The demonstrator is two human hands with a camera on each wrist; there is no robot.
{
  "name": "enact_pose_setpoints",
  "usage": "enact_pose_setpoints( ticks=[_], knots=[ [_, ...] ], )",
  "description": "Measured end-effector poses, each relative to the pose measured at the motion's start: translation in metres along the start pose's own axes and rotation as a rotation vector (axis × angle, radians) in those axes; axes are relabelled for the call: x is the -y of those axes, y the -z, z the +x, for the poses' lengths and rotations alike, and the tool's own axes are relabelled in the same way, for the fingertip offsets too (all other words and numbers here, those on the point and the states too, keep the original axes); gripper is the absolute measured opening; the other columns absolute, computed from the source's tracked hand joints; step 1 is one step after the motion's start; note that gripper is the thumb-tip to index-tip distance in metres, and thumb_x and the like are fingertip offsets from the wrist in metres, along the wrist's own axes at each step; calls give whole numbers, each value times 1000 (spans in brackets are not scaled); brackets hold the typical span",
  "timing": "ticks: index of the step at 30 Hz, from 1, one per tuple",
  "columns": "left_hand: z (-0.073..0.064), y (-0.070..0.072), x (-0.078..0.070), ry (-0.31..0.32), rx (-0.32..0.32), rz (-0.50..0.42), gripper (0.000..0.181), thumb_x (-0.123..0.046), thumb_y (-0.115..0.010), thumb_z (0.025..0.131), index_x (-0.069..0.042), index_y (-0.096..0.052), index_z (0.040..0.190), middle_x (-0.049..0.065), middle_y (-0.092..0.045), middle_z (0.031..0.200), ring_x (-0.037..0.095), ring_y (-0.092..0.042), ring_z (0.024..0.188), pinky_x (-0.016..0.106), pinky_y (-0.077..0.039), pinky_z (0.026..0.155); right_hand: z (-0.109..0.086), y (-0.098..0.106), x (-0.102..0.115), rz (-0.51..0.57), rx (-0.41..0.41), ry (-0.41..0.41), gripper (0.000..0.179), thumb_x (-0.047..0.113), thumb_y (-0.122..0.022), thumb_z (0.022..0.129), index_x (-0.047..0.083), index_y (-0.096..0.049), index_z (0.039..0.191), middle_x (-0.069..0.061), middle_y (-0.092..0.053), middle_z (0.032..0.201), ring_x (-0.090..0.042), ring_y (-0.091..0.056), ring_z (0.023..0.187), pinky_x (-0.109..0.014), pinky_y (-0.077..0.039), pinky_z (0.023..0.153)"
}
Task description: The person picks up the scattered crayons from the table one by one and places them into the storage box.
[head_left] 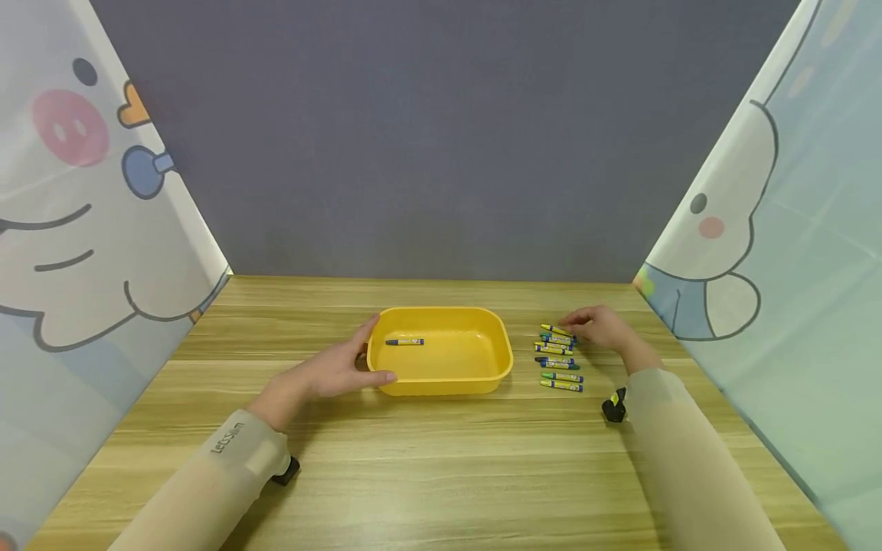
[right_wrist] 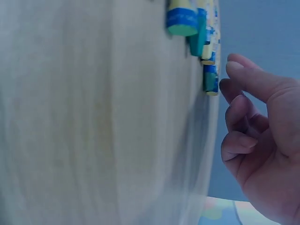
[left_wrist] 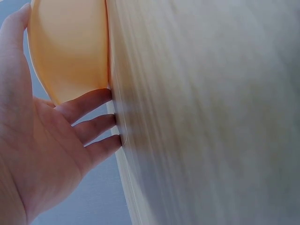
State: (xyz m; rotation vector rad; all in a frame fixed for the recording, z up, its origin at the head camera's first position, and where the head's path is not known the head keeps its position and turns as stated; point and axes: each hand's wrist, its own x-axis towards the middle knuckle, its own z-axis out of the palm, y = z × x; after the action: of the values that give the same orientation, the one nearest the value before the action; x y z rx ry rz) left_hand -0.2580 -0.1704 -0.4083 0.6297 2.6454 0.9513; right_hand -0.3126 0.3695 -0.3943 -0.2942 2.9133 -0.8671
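Left hand [head_left: 339, 369], fingers extended and spread, touches left end of yellow tray [head_left: 441, 388], toward far edge of surface [head_left: 441, 467]. Blue crayon [head_left: 404, 342] inside, left half. Right of tray, crayon column [head_left: 553, 350]; right hand [head_left: 602, 327], fingers loosely bent, beside yellow crayon [head_left: 555, 330] nearest far edge.

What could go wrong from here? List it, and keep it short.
The right hand could nudge the row of crayons, several lying close together, and set some rolling. The left hand touches the yellow tray, so a careless push might slide or tip it. If it tips, the lone crayon inside could roll.
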Motion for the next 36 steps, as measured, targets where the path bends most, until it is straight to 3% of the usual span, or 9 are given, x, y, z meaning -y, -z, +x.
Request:
enact_pose_setpoints(
  ticks=[5,10,18,21,23,28,34,36],
  knots=[
    [-2,1,-2,-2,3,-1,128,-72,-77,92,-22,4,179,18,-58,162,36,-60,145,61,-42,124,1,-2,-10,-39,-16,19,26,12,-66,110,-1,-78,129,-26,-77,128,-49,-68,124,-61,-55,104],
    [-1,2,-2,1,3,0,129,-72,-77,93,-21,4,179,19,-58,162,37,-59,146,61,-42,124,1,2,-19,-65,-33,7,26,14,-66,110,1,-79,128,-28,-76,131,-47,-69,122,-61,-55,102],
    [-2,1,-2,12,8,-11,129,-72,-77,92,-22,4,179,19,-55,165,38,-58,147,62,-41,125,-1,3,-23,-98,-4,7,28,17,-70,107,2,-79,129,-23,-78,128,-51,-67,127,-67,-51,109],
    [-1,1,-2,9,8,-7,129,-72,-77,92,-21,4,179,20,-53,166,38,-56,149,62,-40,126,-3,4,-21,-89,-4,8,29,17,-68,108,3,-79,131,-24,-78,128,-49,-68,123,-64,-54,105],
    [-1,0,-2,8,10,-1,129,-73,-77,92,-21,4,179,20,-53,166,38,-56,149,61,-41,126,-4,6,-19,-74,-9,12,31,18,-67,109,3,-78,133,-24,-76,129,-42,-70,115,-55,-57,97],
    [0,1,-2,10,8,7,129,-74,-76,92,-22,4,179,22,-51,168,39,-56,149,61,-41,125,-2,7,-4,-7,-17,43,35,24,-65,112,6,-74,141,-24,-72,135,-28,-67,100,-37,-55,80],
    [0,1,-2,7,5,-1,129,-73,-77,92,-22,4,179,22,-47,170,39,-54,151,62,-39,126,1,4,34,2,-31,68,34,31,-66,112,15,-76,140,-19,-71,136,-26,-65,94,-36,-53,74],
    [0,1,-1,8,6,2,129,-73,-76,92,-22,5,179,23,-44,172,40,-53,152,63,-39,126,2,1,47,8,-36,77,33,32,-67,112,17,-77,139,-16,-73,135,-23,-63,85,-34,-52,69]
  ],
)
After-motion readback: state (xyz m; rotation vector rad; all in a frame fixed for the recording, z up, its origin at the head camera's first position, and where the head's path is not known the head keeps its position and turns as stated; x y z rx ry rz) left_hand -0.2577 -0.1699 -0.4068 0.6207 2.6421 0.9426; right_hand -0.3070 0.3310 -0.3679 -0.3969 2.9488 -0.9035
